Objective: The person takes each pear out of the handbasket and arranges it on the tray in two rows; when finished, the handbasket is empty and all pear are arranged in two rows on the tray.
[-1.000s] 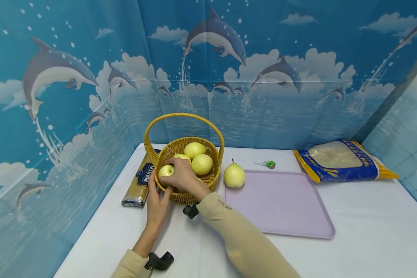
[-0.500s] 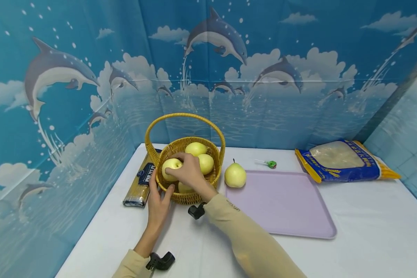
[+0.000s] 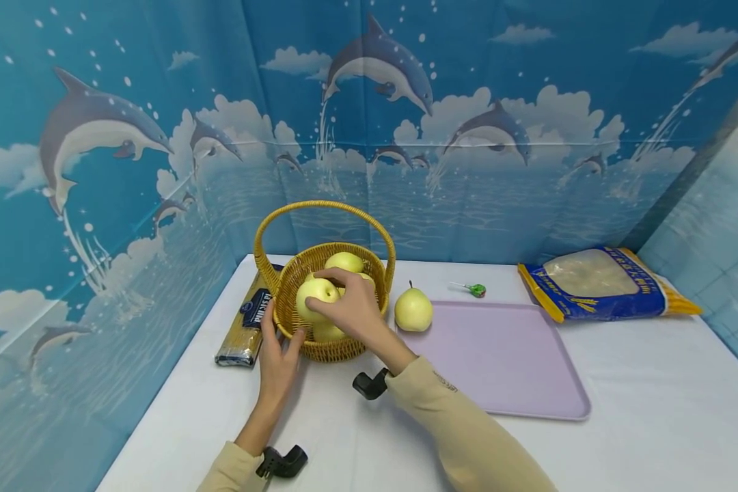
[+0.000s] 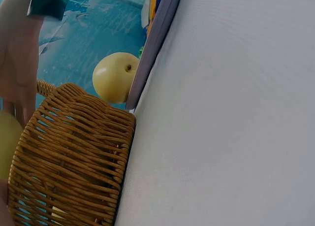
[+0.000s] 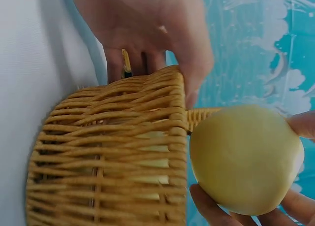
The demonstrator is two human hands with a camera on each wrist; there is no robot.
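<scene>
My right hand (image 3: pixel 350 307) holds a pale yellow pear (image 3: pixel 313 301) between thumb and fingers, over the brown wicker basket (image 3: pixel 332 352). In the right wrist view the held pear (image 5: pixel 246 159) shows beside the basket rim, above the opening. My left hand (image 3: pixel 277 362) grips the basket's near-left side, thumb at the rim and fingers along the outer wall. Several more pears lie in the basket, among them one at the back (image 3: pixel 344 261) and one low at the front (image 3: pixel 327 333), partly covered by my right hand.
Right of the basket, a pear (image 3: pixel 414 310) stands at the corner of a lilac tray (image 3: pixel 498 362). A wrapped lollipop (image 3: pixel 477 290) lies behind the tray. A blue and yellow bag (image 3: pixel 609 285) is at the back right. A pasta packet (image 3: pixel 244 328) lies left of the basket.
My right hand has lifted a pear from the left side of the basket and moved it up and to the right. The left hand has stayed on the basket.
</scene>
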